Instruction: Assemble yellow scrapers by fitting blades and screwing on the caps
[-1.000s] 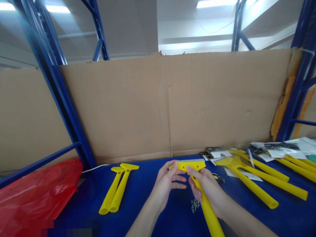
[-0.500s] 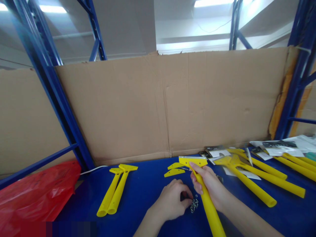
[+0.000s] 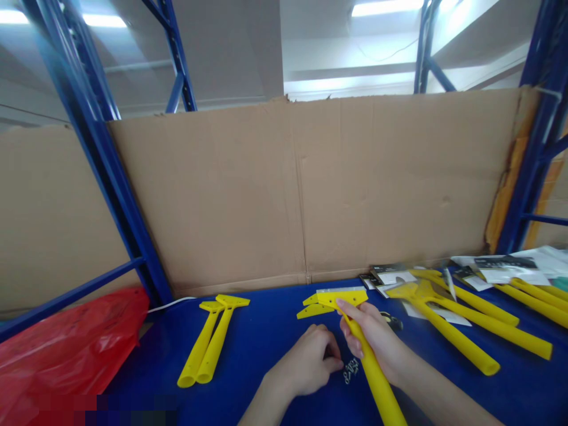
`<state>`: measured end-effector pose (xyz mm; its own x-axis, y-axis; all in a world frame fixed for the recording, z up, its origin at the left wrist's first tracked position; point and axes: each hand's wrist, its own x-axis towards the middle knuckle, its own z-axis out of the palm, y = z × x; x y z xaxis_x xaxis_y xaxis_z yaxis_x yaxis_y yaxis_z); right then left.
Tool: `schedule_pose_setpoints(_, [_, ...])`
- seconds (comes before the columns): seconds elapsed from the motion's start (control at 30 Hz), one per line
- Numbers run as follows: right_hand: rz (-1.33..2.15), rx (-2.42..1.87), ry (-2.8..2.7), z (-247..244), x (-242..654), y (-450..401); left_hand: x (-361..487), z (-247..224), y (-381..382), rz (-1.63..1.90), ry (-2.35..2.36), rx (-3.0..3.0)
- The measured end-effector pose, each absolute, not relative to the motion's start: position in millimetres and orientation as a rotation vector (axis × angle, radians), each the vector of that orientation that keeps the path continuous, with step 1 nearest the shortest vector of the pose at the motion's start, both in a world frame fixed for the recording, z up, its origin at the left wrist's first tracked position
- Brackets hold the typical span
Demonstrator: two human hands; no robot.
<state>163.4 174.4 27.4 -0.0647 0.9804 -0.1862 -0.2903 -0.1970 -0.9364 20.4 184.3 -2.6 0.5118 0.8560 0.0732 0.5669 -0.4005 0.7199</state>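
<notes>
R hand (image 3: 371, 330) grips yellow T-head tool (image 3: 371, 368) high on its handle. L hand (image 3: 312, 360), curled, is beside small metal pcs (image 3: 350, 371); can't tell if holding any.

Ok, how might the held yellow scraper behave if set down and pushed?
The yellow scraper is likely stiff: its shaft shows no bend. That rounded shaft might roll, though the wide, flat head should probably limit it.
</notes>
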Motion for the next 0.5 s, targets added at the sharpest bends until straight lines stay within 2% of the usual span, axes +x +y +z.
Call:
schedule_pose_setpoints(0.23, [1.497, -1.141, -0.963, 25.8, 161.0, 173.7, 3.6, 27.2, 196.9, 1.257, 1.162, 1.509])
schedule_pose_setpoints(0.5, [1.530, -1.132, -1.040, 27.2, 155.8, 167.3, 23.8, 27.0, 191.5, 1.419, 1.096, 1.439])
